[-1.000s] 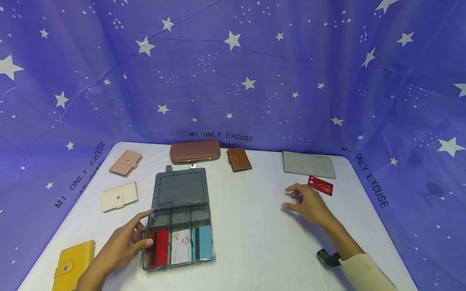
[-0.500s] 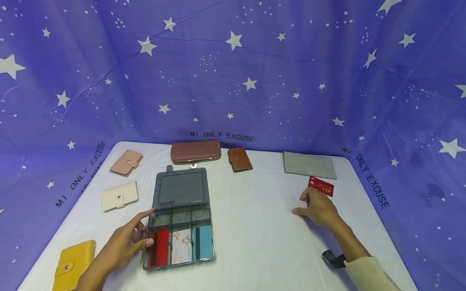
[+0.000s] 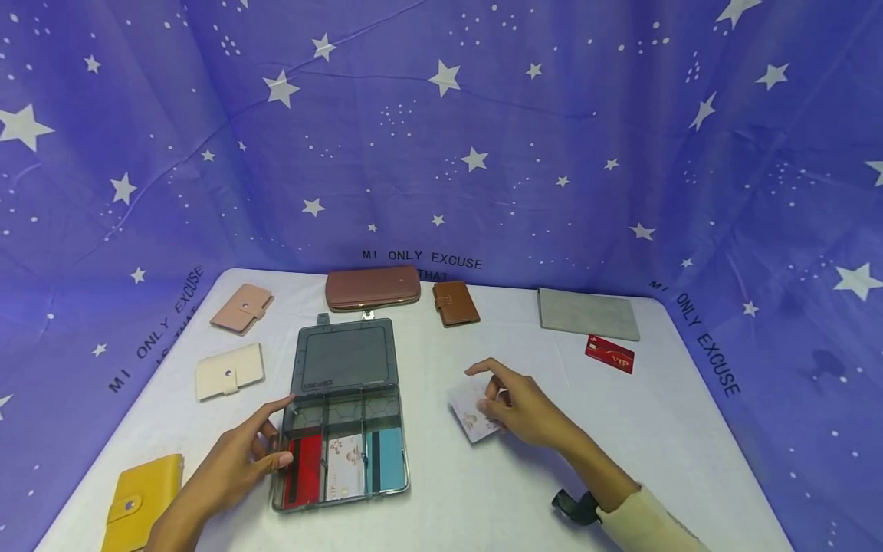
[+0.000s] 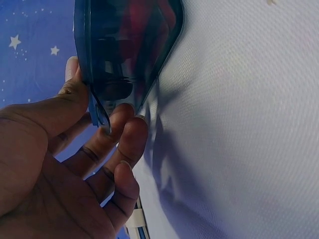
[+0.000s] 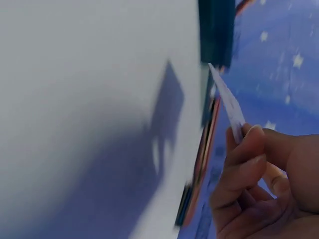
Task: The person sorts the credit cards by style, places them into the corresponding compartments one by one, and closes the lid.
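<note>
My right hand (image 3: 527,410) pinches a white card (image 3: 473,411) with a printed floral pattern, held above the table to the right of the box. The right wrist view has this card (image 5: 228,102) nearly edge-on between thumb and fingers. My left hand (image 3: 237,464) holds the left edge of a smoky grey plastic box (image 3: 345,503), its lid folded back. In the left wrist view the thumb lies on the box's rim and the fingers reach its side. The front compartments contain a red card (image 3: 304,469), a white VIP card (image 3: 345,466) and a blue card (image 3: 388,460).
A red VIP card (image 3: 610,354) lies by a grey wallet (image 3: 589,313) at the back right. Along the back are a long brown wallet (image 3: 372,289) and a small brown one (image 3: 456,303). Pink (image 3: 241,308), cream (image 3: 230,372) and yellow card holders (image 3: 143,498) line the left side.
My right hand has reached down to the table near the red VIP card, picked up the white card and carried it left toward the box. My left hand has stayed on the box.
</note>
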